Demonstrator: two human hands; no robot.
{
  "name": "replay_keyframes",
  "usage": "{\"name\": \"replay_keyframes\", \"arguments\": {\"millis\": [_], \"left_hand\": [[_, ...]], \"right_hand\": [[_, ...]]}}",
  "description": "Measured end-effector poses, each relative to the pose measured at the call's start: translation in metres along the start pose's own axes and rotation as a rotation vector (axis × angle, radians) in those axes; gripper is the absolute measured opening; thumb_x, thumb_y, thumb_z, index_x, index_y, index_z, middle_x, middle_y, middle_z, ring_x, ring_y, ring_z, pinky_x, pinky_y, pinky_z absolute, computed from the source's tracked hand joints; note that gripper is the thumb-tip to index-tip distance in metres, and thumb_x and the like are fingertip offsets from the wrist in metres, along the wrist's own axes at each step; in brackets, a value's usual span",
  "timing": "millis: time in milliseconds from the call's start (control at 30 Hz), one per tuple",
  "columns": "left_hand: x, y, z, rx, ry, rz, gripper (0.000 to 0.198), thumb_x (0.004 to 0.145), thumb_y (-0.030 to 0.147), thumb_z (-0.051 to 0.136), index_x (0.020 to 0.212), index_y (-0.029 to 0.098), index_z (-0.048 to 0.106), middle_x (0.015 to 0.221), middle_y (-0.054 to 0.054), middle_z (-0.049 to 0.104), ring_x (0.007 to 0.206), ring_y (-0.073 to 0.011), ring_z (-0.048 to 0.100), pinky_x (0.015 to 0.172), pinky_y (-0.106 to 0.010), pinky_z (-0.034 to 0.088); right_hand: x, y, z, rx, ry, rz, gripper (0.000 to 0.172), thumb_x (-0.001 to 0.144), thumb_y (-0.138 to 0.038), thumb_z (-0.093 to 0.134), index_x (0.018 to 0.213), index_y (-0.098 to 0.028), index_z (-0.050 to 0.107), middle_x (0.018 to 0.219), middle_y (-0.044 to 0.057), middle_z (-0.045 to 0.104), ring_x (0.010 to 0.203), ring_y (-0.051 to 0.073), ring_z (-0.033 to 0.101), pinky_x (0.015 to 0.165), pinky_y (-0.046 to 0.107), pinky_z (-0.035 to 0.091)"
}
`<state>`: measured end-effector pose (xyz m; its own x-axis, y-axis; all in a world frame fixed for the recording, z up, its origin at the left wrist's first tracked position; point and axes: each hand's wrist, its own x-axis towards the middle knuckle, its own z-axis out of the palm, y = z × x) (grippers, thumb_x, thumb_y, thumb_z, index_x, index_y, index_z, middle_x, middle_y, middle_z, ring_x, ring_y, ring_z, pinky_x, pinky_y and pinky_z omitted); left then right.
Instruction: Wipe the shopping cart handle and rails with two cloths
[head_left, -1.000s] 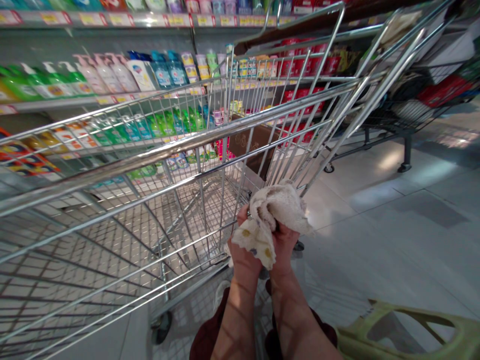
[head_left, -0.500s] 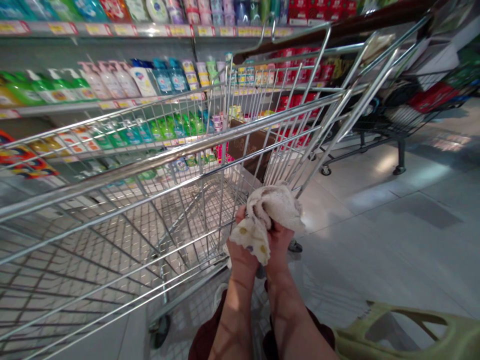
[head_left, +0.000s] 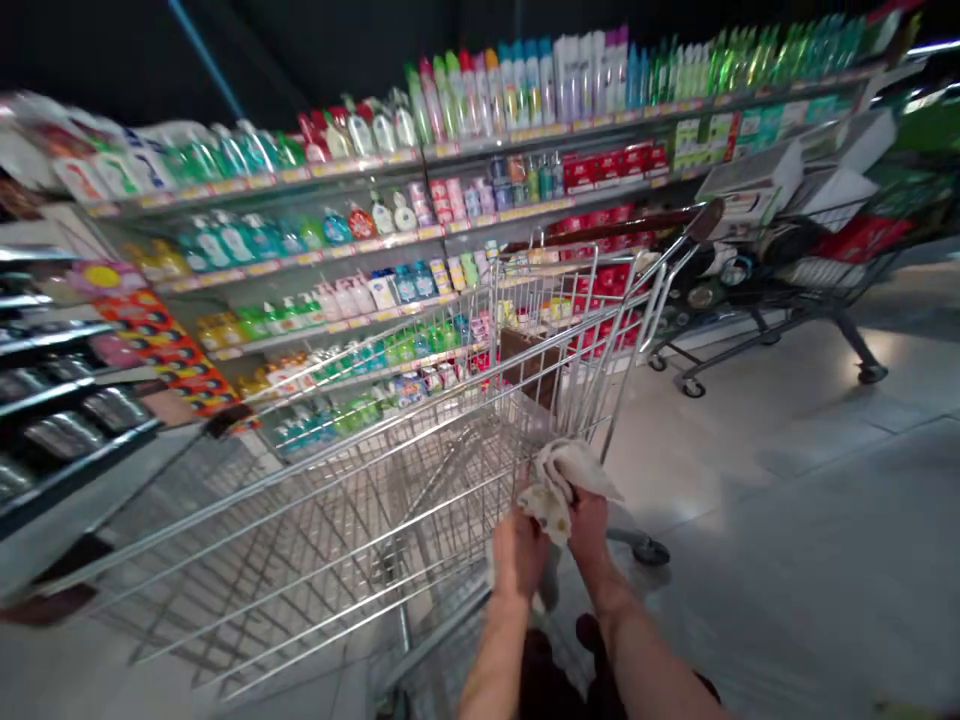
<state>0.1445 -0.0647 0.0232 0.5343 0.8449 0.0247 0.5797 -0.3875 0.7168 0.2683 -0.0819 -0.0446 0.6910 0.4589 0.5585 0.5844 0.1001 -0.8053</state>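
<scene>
Cloth (head_left: 561, 485), gripped by left hand (head_left: 519, 553), right hand (head_left: 591, 525)

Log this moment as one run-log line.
left hand | right hand | both holding cloth | at cart

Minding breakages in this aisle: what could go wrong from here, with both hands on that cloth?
Both the left hand and right hand are on the crumpled cloth, so neither seems to grip the wire shopping cart; it could roll on its casters toward the bottles on the shelves. The cloth might also slip into the cart's basket or onto the tile floor.
</scene>
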Motion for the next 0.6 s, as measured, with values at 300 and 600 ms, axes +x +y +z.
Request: {"name": "replay_keyframes", "arguments": {"millis": [300,600], "left_hand": [[-0.035,0.058,-0.192,0.196,1.083,0.455,0.036,0.097,0.045,0.043,0.101,0.020,0.068,0.099,-0.008,0.073,0.092,-0.0189,0.066,0.083,-0.030,0.048],[0.029,0.063,-0.240,0.688,0.563,-0.066,0.065,0.097,0.055,0.021,0.106,0.016,0.073,0.106,-0.022,0.072,0.102,-0.0388,0.067,0.085,-0.049,0.050]], "right_hand": [[-0.055,-0.047,-0.023,0.346,-0.434,0.456,0.026,0.057,-0.035,0.068,0.076,-0.019,0.074,0.091,0.009,0.074,0.109,0.033,0.064,0.106,0.050,0.045],[-0.146,-0.028,-0.148,0.753,-0.654,1.059,0.025,0.059,-0.039,0.059,0.073,-0.021,0.068,0.084,0.010,0.074,0.080,0.026,0.072,0.082,0.036,0.056]]}}
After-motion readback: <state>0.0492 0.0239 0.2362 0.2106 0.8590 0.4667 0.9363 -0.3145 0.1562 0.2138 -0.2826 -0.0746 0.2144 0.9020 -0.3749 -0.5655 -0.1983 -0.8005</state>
